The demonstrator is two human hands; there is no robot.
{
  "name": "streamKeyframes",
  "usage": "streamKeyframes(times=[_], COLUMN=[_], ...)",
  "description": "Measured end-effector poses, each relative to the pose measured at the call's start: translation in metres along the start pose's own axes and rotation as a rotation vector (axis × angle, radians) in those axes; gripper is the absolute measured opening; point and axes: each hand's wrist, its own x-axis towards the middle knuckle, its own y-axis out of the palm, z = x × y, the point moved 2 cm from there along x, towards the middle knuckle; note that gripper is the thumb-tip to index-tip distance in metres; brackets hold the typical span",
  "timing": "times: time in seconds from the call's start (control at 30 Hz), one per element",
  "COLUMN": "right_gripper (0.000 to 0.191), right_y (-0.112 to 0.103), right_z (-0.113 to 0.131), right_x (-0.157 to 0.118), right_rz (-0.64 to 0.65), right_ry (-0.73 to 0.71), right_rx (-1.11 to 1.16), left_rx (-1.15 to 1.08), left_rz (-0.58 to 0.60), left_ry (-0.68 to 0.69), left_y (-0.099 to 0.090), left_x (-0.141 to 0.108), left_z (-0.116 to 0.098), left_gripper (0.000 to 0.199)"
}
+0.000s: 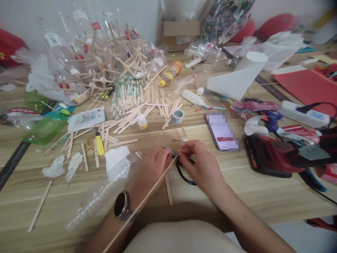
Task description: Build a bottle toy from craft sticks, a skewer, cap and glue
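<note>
My left hand (155, 163), wearing a dark watch, is closed around a small metal tool (173, 153) with a pointed tip. A black loop (185, 178) shows beneath the hands and looks like its handle; whether it is scissors or pliers I cannot tell. My right hand (201, 165) pinches with thumb and fingertips close to the tool. A long thin wooden stick (147, 196) slants across my left wrist, its far end at the right fingertips, partly hidden. Below the hands a flat craft stick (168, 189) lies on the table.
Craft sticks (134, 117), bundled skewers (152, 96) and plastic bottles (81, 23) crowd the back left. A small glue bottle (142, 122), a grey cup (178, 116) and a phone (221, 131) lie ahead. To the right is a red-and-black power tool (273, 156); clear plastic (97, 196) lies left.
</note>
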Motion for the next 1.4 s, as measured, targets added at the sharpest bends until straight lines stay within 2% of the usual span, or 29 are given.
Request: streamKeyframes(times=[0.13,0.3,0.4,0.5,0.67,0.77,0.9,1.0,1.23,1.4], right_gripper=[0.014,0.013,0.014,0.015,0.024,0.025,0.019,0.016,0.015,0.020], right_y=[-0.003,-0.004,-0.004,-0.002,0.003,0.007,0.012,0.013,0.013,0.014], right_z=[0.008,0.014,0.012,0.007,-0.001,-0.003,-0.004,-0.004,-0.004,-0.001], right_x=[0.000,0.001,0.002,0.004,0.002,-0.001,-0.003,-0.003,-0.004,-0.004], right_rz=[0.059,0.166,0.206,0.215,0.217,0.228,0.242,0.239,0.236,0.222], right_ry=[-0.140,-0.245,-0.294,-0.261,-0.182,-0.160,-0.162,-0.167,-0.165,-0.166], right_rx=[-0.146,-0.253,-0.238,-0.155,-0.013,0.001,-0.009,-0.009,-0.018,-0.061], left_rx=[0.117,0.112,0.059,-0.055,-0.193,-0.191,-0.110,-0.052,0.006,0.053], left_rz=[-0.079,-0.145,-0.154,-0.128,0.021,0.153,0.318,0.388,0.371,0.330], left_ry=[0.204,0.291,0.248,0.152,-0.107,-0.172,-0.167,-0.121,-0.113,-0.038], left_y=[-0.005,-0.008,-0.008,-0.005,-0.004,-0.006,-0.008,-0.010,-0.011,-0.011], left_x=[0.001,0.000,0.000,0.002,0.007,0.008,0.009,0.009,0.009,0.007], left_z=[-0.004,-0.007,-0.006,-0.002,0.005,0.009,0.011,0.008,0.009,0.009], left_gripper=[0.025,0.024,0.025,0.021,0.013,0.012,0.017,0.021,0.020,0.021])
